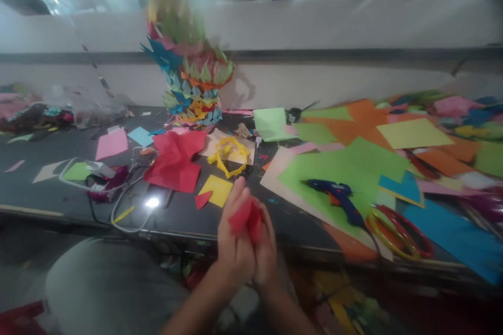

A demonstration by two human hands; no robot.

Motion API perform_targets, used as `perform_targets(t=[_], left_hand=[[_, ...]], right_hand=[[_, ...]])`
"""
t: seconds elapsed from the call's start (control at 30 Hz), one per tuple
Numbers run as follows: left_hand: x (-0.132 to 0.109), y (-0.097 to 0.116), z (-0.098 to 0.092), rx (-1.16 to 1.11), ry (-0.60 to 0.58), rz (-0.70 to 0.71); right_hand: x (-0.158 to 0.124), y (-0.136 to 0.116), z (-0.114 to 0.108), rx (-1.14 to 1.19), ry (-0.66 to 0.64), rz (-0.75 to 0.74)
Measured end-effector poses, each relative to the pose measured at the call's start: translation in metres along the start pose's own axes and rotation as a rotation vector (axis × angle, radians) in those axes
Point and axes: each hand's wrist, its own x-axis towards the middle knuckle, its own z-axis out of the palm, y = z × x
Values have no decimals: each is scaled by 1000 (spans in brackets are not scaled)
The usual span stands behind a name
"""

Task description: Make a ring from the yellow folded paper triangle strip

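Just off the front edge of the dark table, my left hand [232, 238] and my right hand [268, 246] are pressed together around a piece of red paper [240, 215]. Part of the paper shows between the palms; the rest is hidden. Beyond my fingertips lie a yellow paper square [217, 190] with a small red scrap [203, 199] on its corner, and a yellow ring-shaped paper piece [231, 159]. A larger crumpled red sheet [176, 159] is to the left of them.
A tall model of folded colored paper [196, 73] stands at the back. On the right, a blue glue gun [338, 193] rests on green paper [314, 172] beside yellow and red rings [404, 233]. Cables and a purple power strip [104, 186] lie left.
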Motion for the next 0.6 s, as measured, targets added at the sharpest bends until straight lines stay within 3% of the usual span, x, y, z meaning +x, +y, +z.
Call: perform_targets(t=[0.07,0.13,0.2,0.27,0.33,0.5,0.6], left_hand=[[14,-2,-10,175,-220,229],[19,0,-21,307,-510,339],[13,6,-28,315,-734,337],[-3,15,-31,236,-815,311],[-20,21,-30,176,-720,302],[-39,19,-24,121,-215,213],[-38,11,-26,167,-129,160]], right_hand=[[-7,1,1,116,-29,68],[-4,-3,-5,209,-10,140],[6,-10,-15,332,52,199],[19,-19,-22,462,105,220],[28,-28,-24,489,91,233],[19,-32,-16,233,13,302],[12,-20,-17,194,-44,330]])
